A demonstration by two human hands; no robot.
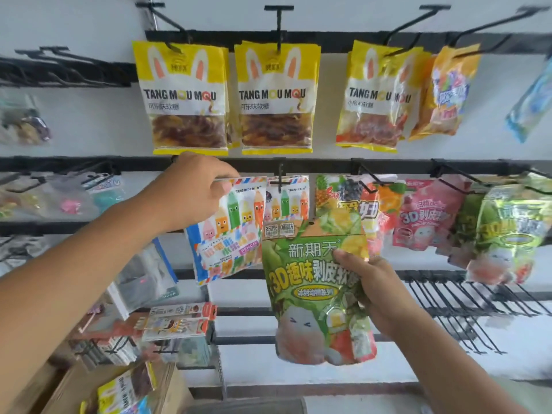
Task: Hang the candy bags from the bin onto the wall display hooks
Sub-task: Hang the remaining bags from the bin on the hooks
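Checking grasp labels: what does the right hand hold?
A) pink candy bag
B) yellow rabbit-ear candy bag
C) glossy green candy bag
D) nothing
C: the right hand grips the glossy green candy bag by its side edge, while the left hand pinches the top of the white pencil-print candy bag.

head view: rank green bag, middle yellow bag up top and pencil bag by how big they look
1. green bag, largest, though it is held nearest the camera.
2. middle yellow bag and pencil bag: look alike, the pencil bag tilted and partly hidden, so not ranked.
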